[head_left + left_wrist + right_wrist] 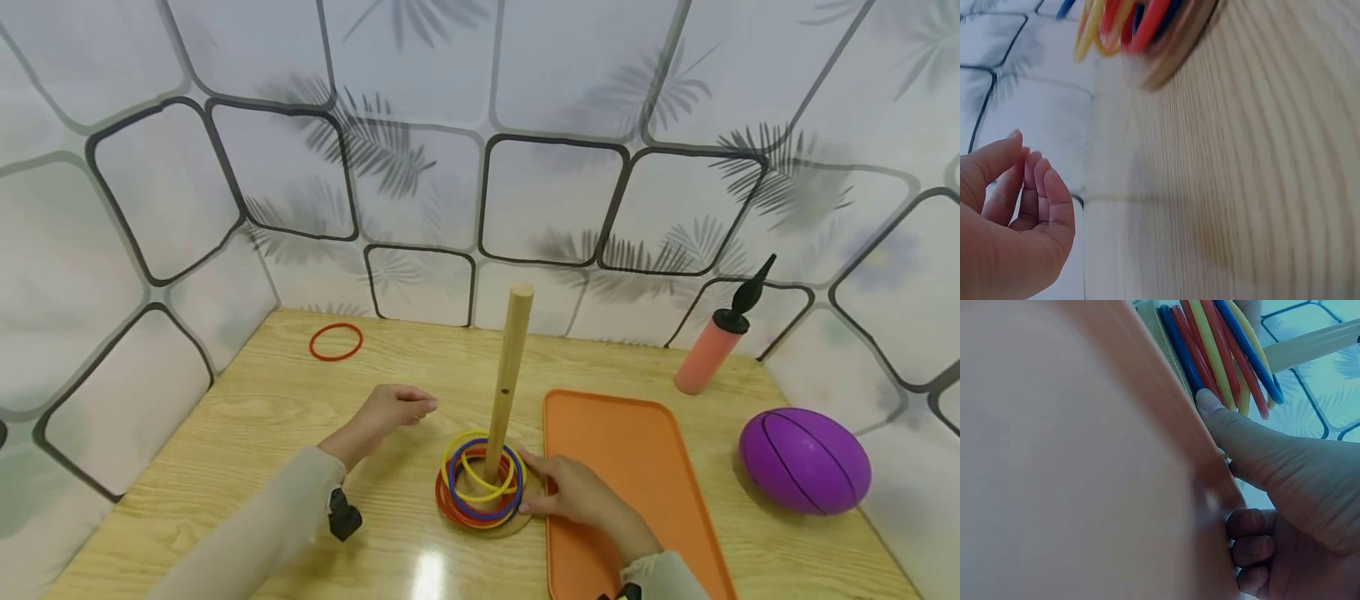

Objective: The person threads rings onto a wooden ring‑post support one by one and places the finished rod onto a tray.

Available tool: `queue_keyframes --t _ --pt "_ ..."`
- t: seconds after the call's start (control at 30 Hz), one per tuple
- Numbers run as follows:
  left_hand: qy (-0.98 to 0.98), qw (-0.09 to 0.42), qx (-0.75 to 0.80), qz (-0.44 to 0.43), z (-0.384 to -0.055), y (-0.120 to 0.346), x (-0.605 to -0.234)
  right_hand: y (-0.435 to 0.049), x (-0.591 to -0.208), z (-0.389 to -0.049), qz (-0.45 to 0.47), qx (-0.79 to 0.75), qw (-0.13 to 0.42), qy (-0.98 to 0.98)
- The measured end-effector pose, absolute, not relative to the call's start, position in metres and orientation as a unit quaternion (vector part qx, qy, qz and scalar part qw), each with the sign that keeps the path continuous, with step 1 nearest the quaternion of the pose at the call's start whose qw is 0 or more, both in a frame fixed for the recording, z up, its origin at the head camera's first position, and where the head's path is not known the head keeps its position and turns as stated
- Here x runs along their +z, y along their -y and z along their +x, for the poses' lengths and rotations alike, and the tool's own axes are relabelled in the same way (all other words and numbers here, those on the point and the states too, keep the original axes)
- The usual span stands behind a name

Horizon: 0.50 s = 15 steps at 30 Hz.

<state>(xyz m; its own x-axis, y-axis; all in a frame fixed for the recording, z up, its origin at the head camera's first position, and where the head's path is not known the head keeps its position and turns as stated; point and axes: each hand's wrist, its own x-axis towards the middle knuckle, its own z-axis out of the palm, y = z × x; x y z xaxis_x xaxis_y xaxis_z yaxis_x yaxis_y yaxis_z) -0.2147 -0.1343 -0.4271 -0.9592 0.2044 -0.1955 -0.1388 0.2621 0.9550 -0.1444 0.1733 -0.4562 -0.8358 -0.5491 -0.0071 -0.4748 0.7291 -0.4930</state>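
Observation:
Around a wooden peg point(510, 375) on a round wooden base point(512, 527) lies a pile of red, blue and yellow rings point(480, 515). My right hand point(581, 496) holds the right side of the pile between spread thumb and index finger. In the right wrist view its thumb point(1241, 425) presses at the lowest blue ring point(1180, 350), and the other fingertips are curled by the tray edge. My left hand point(390, 417) hovers left of the peg, fingers loosely curled toward the thumb, nothing between them. The left wrist view shows it apart from the rings point(1147, 28).
A single red ring point(335, 357) lies at the back left of the wooden table point(247, 417). An orange tray point(652, 467) sits right of the peg, beneath my right forearm. Farther right are a pink hand pump point(705, 358) and a purple ball point(806, 461). Patterned sheeting point(420, 287) borders the table.

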Motion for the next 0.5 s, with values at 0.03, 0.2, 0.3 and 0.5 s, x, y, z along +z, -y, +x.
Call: queue_keyframes --t 0.03,0.2,0.3,0.5 --pt "-0.782 0.136 0.608 0.017 -0.217 0.139 -0.427 -0.173 -0.456 -0.144 -0.276 -0.243 0.077 -0.927" --pt "-0.784 0.109 0.611 -0.01 -0.232 0.166 -0.429 -0.173 -0.456 -0.145 -0.27 -0.242 0.082 -0.928" --pt "-0.787 0.095 0.61 -0.02 -0.239 0.181 -0.428 -0.173 -0.456 -0.145 -0.269 -0.245 0.087 -0.927" --pt "-0.788 0.071 0.61 -0.034 -0.249 0.206 -0.426 -0.173 -0.456 -0.145 -0.277 -0.247 0.084 -0.925"
